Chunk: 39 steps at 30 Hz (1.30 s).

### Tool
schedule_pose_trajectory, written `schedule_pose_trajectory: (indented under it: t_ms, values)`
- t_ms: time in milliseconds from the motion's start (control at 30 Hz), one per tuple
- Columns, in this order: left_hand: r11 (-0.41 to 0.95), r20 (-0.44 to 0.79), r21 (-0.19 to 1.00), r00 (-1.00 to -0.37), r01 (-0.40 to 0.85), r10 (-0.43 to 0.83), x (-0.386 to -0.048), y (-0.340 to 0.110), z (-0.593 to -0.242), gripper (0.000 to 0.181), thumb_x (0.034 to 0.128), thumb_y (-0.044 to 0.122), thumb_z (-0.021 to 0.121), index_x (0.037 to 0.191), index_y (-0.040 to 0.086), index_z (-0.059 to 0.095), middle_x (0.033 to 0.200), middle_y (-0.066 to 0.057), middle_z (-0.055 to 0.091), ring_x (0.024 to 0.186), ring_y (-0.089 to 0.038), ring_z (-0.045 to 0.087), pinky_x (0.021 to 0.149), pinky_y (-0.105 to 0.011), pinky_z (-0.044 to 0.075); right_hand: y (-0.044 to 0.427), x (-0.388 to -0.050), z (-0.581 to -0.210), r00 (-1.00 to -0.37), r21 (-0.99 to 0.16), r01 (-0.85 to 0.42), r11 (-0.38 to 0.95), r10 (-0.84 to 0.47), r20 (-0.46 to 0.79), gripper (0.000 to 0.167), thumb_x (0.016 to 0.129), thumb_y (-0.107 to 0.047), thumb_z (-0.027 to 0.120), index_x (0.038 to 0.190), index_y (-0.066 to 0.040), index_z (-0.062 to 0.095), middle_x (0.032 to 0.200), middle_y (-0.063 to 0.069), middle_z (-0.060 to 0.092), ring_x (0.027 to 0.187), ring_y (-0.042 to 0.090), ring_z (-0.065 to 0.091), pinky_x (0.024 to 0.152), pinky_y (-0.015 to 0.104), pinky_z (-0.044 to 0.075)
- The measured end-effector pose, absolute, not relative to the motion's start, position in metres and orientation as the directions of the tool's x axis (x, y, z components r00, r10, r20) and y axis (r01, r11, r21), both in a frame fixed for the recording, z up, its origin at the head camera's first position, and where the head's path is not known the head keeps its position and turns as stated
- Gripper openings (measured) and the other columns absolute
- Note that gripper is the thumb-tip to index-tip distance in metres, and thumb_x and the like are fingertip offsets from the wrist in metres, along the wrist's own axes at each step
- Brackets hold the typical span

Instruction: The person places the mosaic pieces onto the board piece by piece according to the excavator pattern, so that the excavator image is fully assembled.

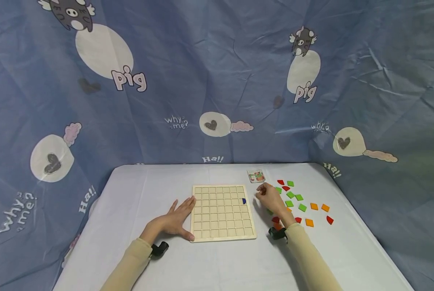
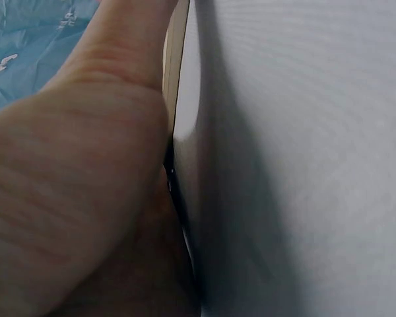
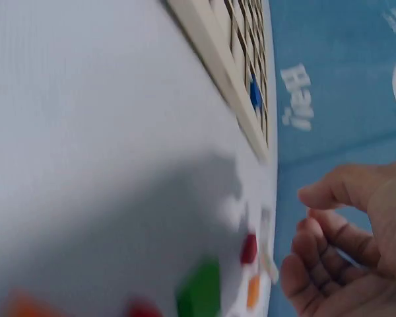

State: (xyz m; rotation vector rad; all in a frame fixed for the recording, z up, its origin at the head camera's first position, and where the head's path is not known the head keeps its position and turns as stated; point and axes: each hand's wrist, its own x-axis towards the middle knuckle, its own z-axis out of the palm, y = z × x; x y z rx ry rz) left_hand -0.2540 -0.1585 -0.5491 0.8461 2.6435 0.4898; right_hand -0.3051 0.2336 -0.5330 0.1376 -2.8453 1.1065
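A pale wooden grid board (image 1: 220, 241) lies on the table, with one blue piece (image 1: 244, 201) in a cell near its right edge. Against the board's left side rests my left hand (image 1: 175, 219), fingers spread, thumb at the lower left corner; in the left wrist view the palm hides most of the board. My right hand (image 1: 270, 199) is raised between the board and scattered coloured pieces. Its fingers (image 3: 307, 247) are loosely bent, the thumb close to the index finger, and no piece shows between them. Green pieces (image 1: 299, 197) lie beside and partly under this hand.
Orange pieces (image 1: 314, 206) and red pieces (image 1: 329, 220) lie scattered on the right of the white table (image 1: 217, 270). A small picture card (image 1: 256, 176) lies behind the board's right corner. A blue printed cloth (image 1: 217, 81) hangs behind the table and along its sides.
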Motion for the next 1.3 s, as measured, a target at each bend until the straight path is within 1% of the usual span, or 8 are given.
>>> schedule_pose_trajectory:
  t_ms: [167,267,400,533,600,800,1000,1300]
  values:
    - [0.766,-0.199,0.410,-0.772,0.495,0.604,-0.254,-0.158,-0.550,0.137,0.0617,0.075,0.071,0.155,0.004,0.001,0.163,-0.012,-0.004,0.151,-0.029,-0.002,0.118,-0.059,-0.008,0.262,-0.314,-0.523,-0.992,-0.682,-0.128,0.720,-0.089,0.092,0.021,0.084,-0.009,0.067,0.103,-0.001,0.063,0.092,0.011,0.063,0.080,0.019,0.055,0.065,0.028,0.047]
    - [0.766,-0.200,0.412,-0.771,0.494,0.604,-0.255,-0.159,-0.551,0.137,0.0612,0.077,0.070,0.155,0.005,0.001,0.163,-0.011,-0.005,0.151,-0.028,-0.003,0.118,-0.059,-0.008,0.276,-0.320,-0.520,-0.992,-0.686,-0.123,0.717,-0.117,0.055,0.027,0.085,-0.010,0.068,0.109,0.000,0.062,0.099,0.013,0.063,0.082,0.022,0.055,0.065,0.029,0.048]
    - [0.767,-0.194,0.413,-0.775,0.491,0.601,-0.255,-0.161,-0.553,0.137,0.0605,0.078,0.069,0.155,0.006,0.001,0.164,-0.010,-0.005,0.151,-0.028,-0.002,0.118,-0.059,-0.008,0.287,-0.329,-0.519,-0.986,-0.634,-0.146,0.760,-0.162,0.033,0.032,0.086,-0.010,0.066,0.115,0.001,0.060,0.107,0.017,0.060,0.089,0.027,0.056,0.069,0.033,0.051]
    - [0.767,-0.196,0.417,-0.775,0.488,0.600,-0.255,-0.162,-0.553,0.138,0.0602,0.079,0.069,0.155,0.006,0.001,0.164,-0.010,-0.005,0.151,-0.028,-0.003,0.118,-0.059,-0.008,0.291,-0.338,-0.521,-0.981,-0.588,-0.161,0.792,-0.192,0.010,0.037,0.087,-0.009,0.065,0.122,0.001,0.058,0.117,0.019,0.057,0.103,0.031,0.056,0.080,0.041,0.052]
    - [0.767,-0.198,0.418,-0.775,0.487,0.601,-0.255,-0.162,-0.553,0.138,0.0603,0.079,0.069,0.155,0.006,0.001,0.164,-0.010,-0.005,0.151,-0.028,-0.003,0.118,-0.059,-0.009,0.291,-0.343,-0.523,-0.982,-0.581,-0.139,0.802,-0.189,-0.026,0.039,0.087,-0.009,0.065,0.124,0.000,0.057,0.119,0.019,0.057,0.105,0.031,0.056,0.083,0.043,0.052]
    - [0.763,-0.191,0.421,-0.774,0.491,0.604,-0.254,-0.160,-0.552,0.137,0.0606,0.078,0.069,0.155,0.006,0.002,0.164,-0.010,-0.005,0.151,-0.028,-0.002,0.118,-0.059,-0.008,0.289,-0.354,-0.528,-0.979,-0.562,-0.066,0.825,-0.162,-0.123,0.033,0.087,-0.010,0.066,0.119,-0.003,0.060,0.114,0.015,0.057,0.096,0.025,0.056,0.082,0.038,0.053]
    - [0.761,-0.192,0.424,-0.773,0.491,0.605,-0.254,-0.159,-0.551,0.137,0.0604,0.077,0.070,0.155,0.006,0.002,0.164,-0.010,-0.005,0.151,-0.028,-0.003,0.118,-0.059,-0.009,0.291,-0.355,-0.534,-0.979,-0.521,-0.088,0.849,-0.171,-0.113,0.022,0.086,-0.010,0.068,0.106,-0.001,0.065,0.103,0.013,0.061,0.088,0.022,0.059,0.079,0.036,0.056]
    - [0.763,-0.192,0.416,-0.772,0.495,0.606,-0.254,-0.160,-0.553,0.137,0.0603,0.078,0.069,0.155,0.006,0.001,0.164,-0.010,-0.005,0.151,-0.028,-0.003,0.118,-0.059,-0.009,0.291,-0.349,-0.533,-0.983,-0.538,-0.016,0.843,-0.111,-0.146,0.026,0.083,-0.018,0.074,0.103,-0.004,0.064,0.097,0.010,0.064,0.075,0.018,0.058,0.064,0.026,0.053]
